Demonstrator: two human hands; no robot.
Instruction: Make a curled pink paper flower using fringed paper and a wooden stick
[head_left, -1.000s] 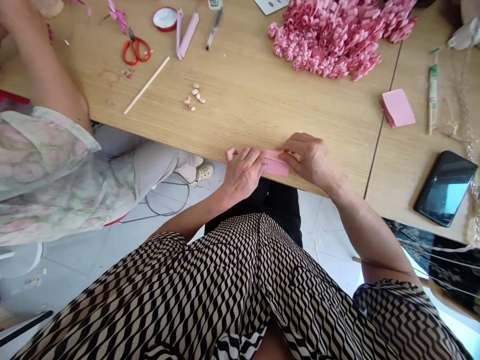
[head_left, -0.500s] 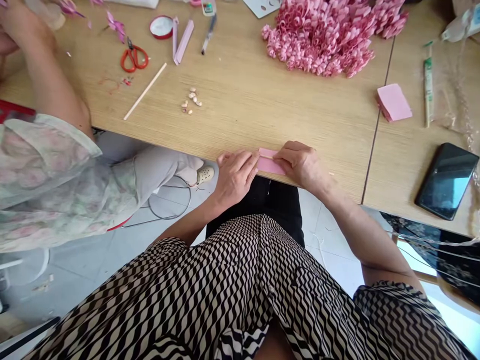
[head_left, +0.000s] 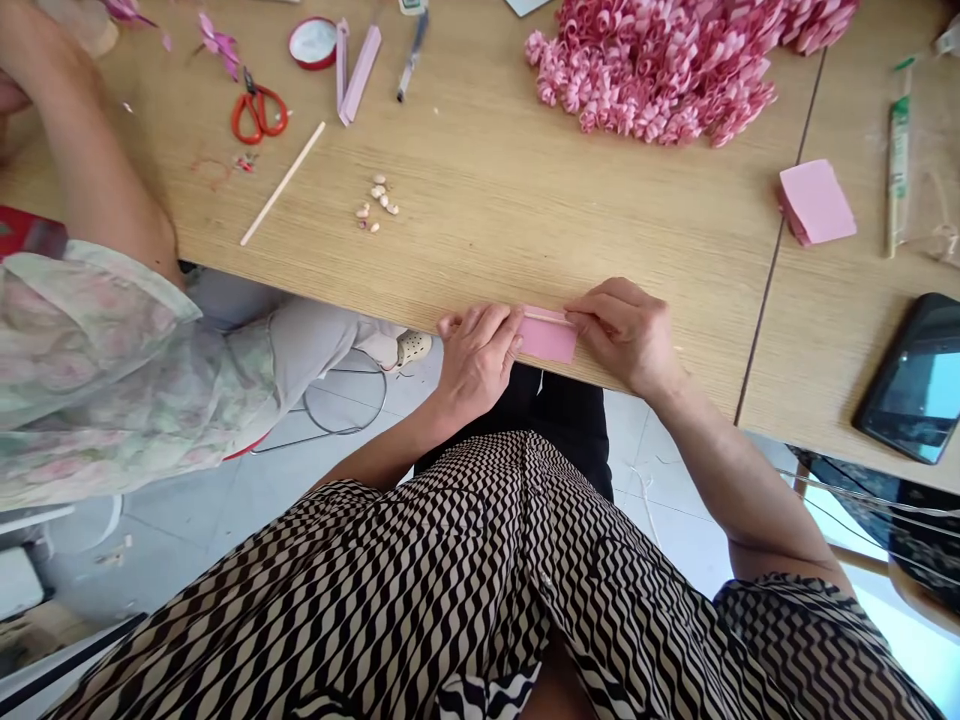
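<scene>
A small pink sheet (head_left: 549, 345), perhaps paper, lies flat at the table's near edge. Across its upper part runs a thin pale stick (head_left: 547, 319). My left hand (head_left: 480, 358) presses the sheet's left end down, its fingers close together and covering that end of the stick. At the other side, my right hand (head_left: 626, 330) is closed in a pinch at the stick's right end, by the sheet's upper right corner. The fingertips hide exactly where the stick ends.
Pink curled paper flowers (head_left: 652, 70) lie heaped at the back. To the right are a pink paper stack (head_left: 817, 202) and a phone (head_left: 915, 380). Leftward lie small pale beans (head_left: 378, 195), a wooden stick (head_left: 283, 184) and red-handled scissors (head_left: 259, 110). A co-worker's arm (head_left: 97, 150) reaches in.
My right hand has shifted slightly right, and more of the pink sheet and stick shows between my hands. My left hand stays on the sheet. The view has swung a little.
</scene>
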